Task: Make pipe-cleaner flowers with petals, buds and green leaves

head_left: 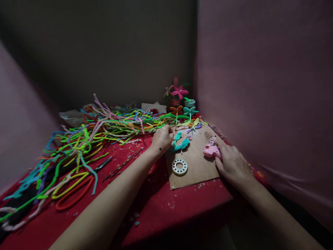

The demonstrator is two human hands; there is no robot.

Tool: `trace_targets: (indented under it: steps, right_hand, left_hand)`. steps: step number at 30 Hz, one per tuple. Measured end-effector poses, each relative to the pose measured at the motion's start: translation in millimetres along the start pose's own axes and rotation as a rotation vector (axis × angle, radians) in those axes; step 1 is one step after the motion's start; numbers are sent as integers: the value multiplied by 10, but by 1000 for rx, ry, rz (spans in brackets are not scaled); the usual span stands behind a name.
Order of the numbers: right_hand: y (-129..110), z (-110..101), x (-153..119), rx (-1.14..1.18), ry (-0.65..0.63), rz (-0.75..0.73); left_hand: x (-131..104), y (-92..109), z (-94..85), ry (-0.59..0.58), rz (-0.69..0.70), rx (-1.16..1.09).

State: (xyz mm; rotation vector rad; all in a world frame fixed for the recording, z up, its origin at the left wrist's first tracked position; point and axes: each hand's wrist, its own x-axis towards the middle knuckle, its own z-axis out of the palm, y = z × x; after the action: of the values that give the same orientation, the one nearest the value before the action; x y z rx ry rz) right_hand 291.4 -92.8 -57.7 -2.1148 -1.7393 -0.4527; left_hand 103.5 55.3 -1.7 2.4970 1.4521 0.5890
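My right hand (232,163) is wrapped round a pink hot glue gun (212,151) at the right edge of a brown board (195,173). Its nozzle end points away from me, over the board. My left hand (162,140) is at the board's left edge with its fingers curled in; what they hold, if anything, is hidden. Right beside it are turquoise pipe-cleaner leaves (182,144), partly behind the hand. Nearer to me on the board lies a round white tape spool (179,167) with holes round its ring.
A tangled heap of coloured pipe cleaners (117,121) covers the table's left and back. Scissors (104,164) lie beside it on the red cloth (166,215). Pipe-cleaner flowers (180,91) stand at the back, near a small turquoise jar (189,103). A pink curtain (265,86) hangs at right.
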Motion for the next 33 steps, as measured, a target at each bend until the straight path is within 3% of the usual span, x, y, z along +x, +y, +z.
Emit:
trace_targets:
  steps: [6,13,17,22,27,30,33]
  right_hand:
    - [-29,-39,-9,-2,-30,21]
    - [-37,-43,-38,29,-24,80]
    - [-19,-7,-45,45,73,54]
    - [13,55,-45,152,285,-2]
    - [-27,-63,-45,573,402,134]
    - [-124,-243,-12,1096,258,348]
    - [-257,-425,62,1586,135,514]
  left_hand:
    - [96,-54,107,-113,-68,84]
    - [98,35,185,-132,-64,107]
    - [96,43,208,-123,-49,54]
    - [82,10,160,-96,-34,-59]
    - [71,34,-55,-69,-13,-261]
    - [26,56,-208,-94,-27,-391]
    - [-83,44,-358,-159,-111,-693]
